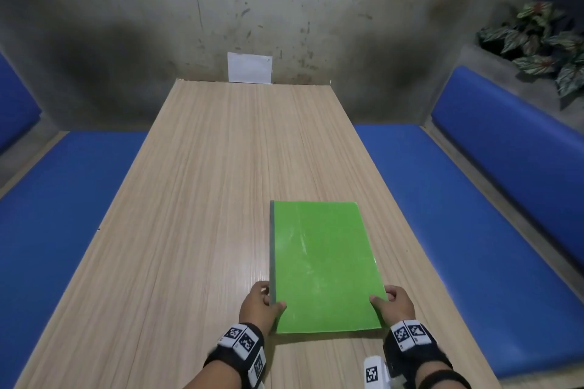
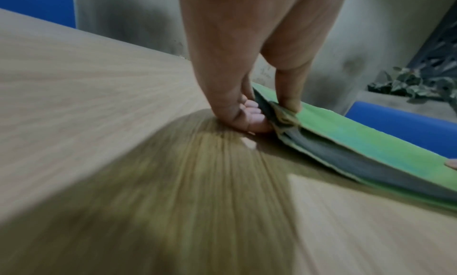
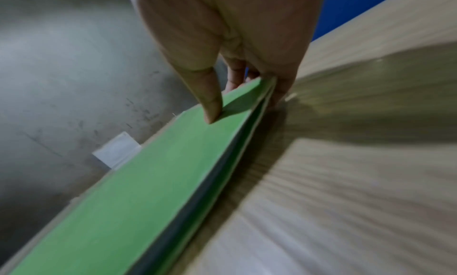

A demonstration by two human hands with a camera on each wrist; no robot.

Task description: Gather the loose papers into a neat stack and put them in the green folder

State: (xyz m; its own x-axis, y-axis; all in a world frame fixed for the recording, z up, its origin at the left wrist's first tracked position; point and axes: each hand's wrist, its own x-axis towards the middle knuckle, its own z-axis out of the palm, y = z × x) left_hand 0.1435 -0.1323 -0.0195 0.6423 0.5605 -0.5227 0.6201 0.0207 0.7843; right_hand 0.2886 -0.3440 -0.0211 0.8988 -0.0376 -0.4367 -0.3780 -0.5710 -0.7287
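The green folder (image 1: 322, 265) lies closed on the wooden table (image 1: 196, 199), near its front right. My left hand (image 1: 264, 303) pinches the folder's grey spine edge near the front corner, thumb on top and fingers underneath. In the left wrist view the left hand (image 2: 269, 113) lifts that edge of the green folder (image 2: 366, 142) a little off the table. My right hand (image 1: 390, 301) pinches the folder's right edge the same way. The right wrist view shows the right hand (image 3: 237, 101) with its thumb on the folder (image 3: 138, 181) cover. No loose papers are in view.
A white sheet (image 1: 249, 68) is stuck on the grey wall just beyond the table's far edge. Blue padded benches (image 1: 448, 205) run along both sides of the table. A potted plant (image 1: 543, 41) sits on a ledge at the right.
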